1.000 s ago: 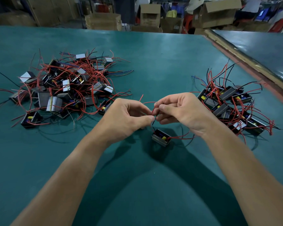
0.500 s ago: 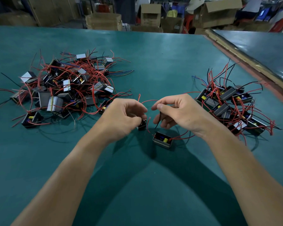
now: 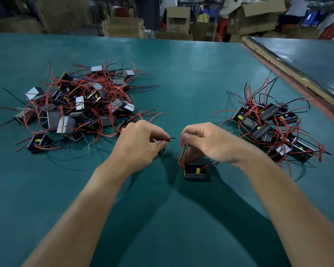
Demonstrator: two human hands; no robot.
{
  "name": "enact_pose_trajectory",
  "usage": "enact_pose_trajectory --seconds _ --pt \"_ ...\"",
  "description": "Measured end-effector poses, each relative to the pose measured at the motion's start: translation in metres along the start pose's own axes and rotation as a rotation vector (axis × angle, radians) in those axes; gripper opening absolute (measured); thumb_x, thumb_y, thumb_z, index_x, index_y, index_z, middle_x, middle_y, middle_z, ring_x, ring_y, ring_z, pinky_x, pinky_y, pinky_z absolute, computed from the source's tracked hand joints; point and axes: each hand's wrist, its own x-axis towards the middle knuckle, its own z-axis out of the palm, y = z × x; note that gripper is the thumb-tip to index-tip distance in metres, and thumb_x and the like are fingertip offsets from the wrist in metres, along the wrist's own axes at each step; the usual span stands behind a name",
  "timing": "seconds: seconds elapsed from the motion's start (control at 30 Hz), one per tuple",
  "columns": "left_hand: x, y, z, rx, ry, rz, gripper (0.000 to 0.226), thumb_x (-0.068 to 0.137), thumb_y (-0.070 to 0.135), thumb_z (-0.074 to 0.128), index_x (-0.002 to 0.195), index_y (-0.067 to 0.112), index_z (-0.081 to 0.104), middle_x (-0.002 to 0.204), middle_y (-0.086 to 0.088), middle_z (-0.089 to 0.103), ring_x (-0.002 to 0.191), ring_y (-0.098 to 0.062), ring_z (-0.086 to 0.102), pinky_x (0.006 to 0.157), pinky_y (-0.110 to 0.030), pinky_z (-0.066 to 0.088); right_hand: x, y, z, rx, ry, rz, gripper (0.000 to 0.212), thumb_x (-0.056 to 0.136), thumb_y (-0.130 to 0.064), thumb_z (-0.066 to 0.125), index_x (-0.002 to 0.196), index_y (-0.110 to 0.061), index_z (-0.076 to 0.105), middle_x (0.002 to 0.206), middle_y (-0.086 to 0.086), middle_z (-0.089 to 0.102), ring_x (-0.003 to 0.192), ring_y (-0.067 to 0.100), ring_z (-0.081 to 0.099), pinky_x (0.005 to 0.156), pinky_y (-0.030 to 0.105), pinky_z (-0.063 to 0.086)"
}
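L hand [image 3: 141, 145]: fingers pinched together on black wire [image 3: 170, 139] near its tip. R hand [image 3: 206, 143]: fingers clamped on red wires [image 3: 181, 151] rising from module [image 3: 195, 171], which sits on worktop [image 3: 181, 74] just below R fingers. Print on it too small to read.

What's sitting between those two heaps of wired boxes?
Head view: the left hand pinching a black wire, the right hand holding wires of one box, on green table.
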Motion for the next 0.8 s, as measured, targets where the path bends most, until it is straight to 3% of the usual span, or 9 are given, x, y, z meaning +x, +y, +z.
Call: enact_pose_trajectory --seconds 0.1,0.17,0.3,0.47,0.6,0.8 --pt "0.0018 -0.0003 0.0001 -0.05 -0.025 -0.027 0.009 0.087 0.02 0.071 0.084 0.025 0.077 0.074 0.009 0.075 0.075 -0.01 0.07 0.079 -0.033 0.056 -0.0018 -0.0015 -0.0004 -0.155 0.011 -0.008 0.029 0.105 -0.019 0.044 0.082 -0.018 0.062 0.07 0.011 0.074 0.063 0.021 0.072 0.06 0.024 0.054" --pt "0.0025 -0.0001 0.0007 -0.082 -0.031 -0.033 0.011 0.09 0.02 0.066 0.084 0.024 0.074 0.073 0.011 0.074 0.066 -0.005 0.067 0.078 -0.033 0.056 -0.0024 -0.0029 0.0004 -0.152 0.011 -0.032 0.027 0.105 -0.017 0.047 0.084 -0.015 0.064 0.072 0.013 0.075 0.062 0.02 0.071 0.062 0.028 0.055" --pt "0.0012 0.0009 -0.0002 -0.163 0.004 -0.074 0.011 0.091 0.017 0.065 0.083 0.023 0.065 0.066 0.012 0.073 0.05 -0.007 0.062 0.059 -0.024 0.051 -0.0019 -0.0036 -0.0015 -0.139 0.084 -0.115 0.021 0.1 -0.011 0.055 0.089 -0.01 0.072 0.077 0.016 0.074 0.066 0.02 0.07 0.067 0.029 0.057" --pt "-0.0029 0.0037 0.0005 -0.168 0.067 -0.082 0.027 0.084 0.011 0.074 0.08 0.019 0.048 0.065 0.004 0.072 0.047 -0.015 0.066 0.046 -0.024 0.051 -0.0039 -0.0044 -0.0024 -0.062 0.128 -0.186 0.024 0.094 -0.005 0.065 0.082 -0.023 0.075 0.074 0.007 0.075 0.063 0.014 0.068 0.065 0.021 0.058" --pt "-0.001 0.0036 -0.0004 -0.114 0.028 -0.061 0.021 0.078 0.004 0.075 0.068 0.021 0.068 0.063 0.007 0.07 0.052 -0.01 0.067 0.055 -0.023 0.053 -0.0054 -0.0068 -0.0047 -0.057 0.199 -0.233 0.023 0.092 -0.005 0.068 0.083 -0.024 0.077 0.07 -0.003 0.074 0.057 0.008 0.066 0.063 0.022 0.058" --pt "-0.0024 0.005 -0.0018 -0.087 -0.098 -0.037 0.014 0.072 0.018 0.076 0.08 0.03 0.075 0.06 -0.005 0.068 0.042 -0.007 0.046 0.042 -0.013 0.034 -0.006 -0.0089 -0.0053 -0.055 0.309 -0.273 0.023 0.086 -0.004 0.074 0.082 -0.026 0.077 0.071 0.001 0.074 0.057 0.003 0.063 0.06 0.015 0.054"
